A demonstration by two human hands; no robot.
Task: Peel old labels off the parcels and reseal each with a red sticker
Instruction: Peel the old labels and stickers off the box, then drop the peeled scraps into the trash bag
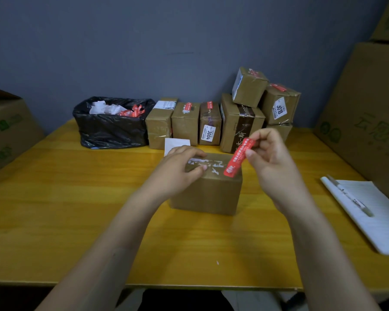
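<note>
Now both forearms reach in over the yellow bench (pixel 76 198), meeting at one brown cardboard parcel (pixel 207 191) in the middle.

The left hand (pixel 182 167) lies on the parcel's top with bent fingers, thumb hooked at the near edge, gripping it over torn white scraps of label paper. The right hand (pixel 270 162) is raised just beside it, wrist bent, pinching the upper end of a long glossy red sticker (pixel 239 157) with white print between thumb and fingertips. The strip slants down and its lower end touches the top's right near corner. Behind stand more taped parcels (pixel 209 124), boxy and creased, some with red strips. A crinkled black bin bag (pixel 112 129) holds white and red paper scraps. On the right, a pen (pixel 350 196) lies on a lined notepad (pixel 377 221).
</note>
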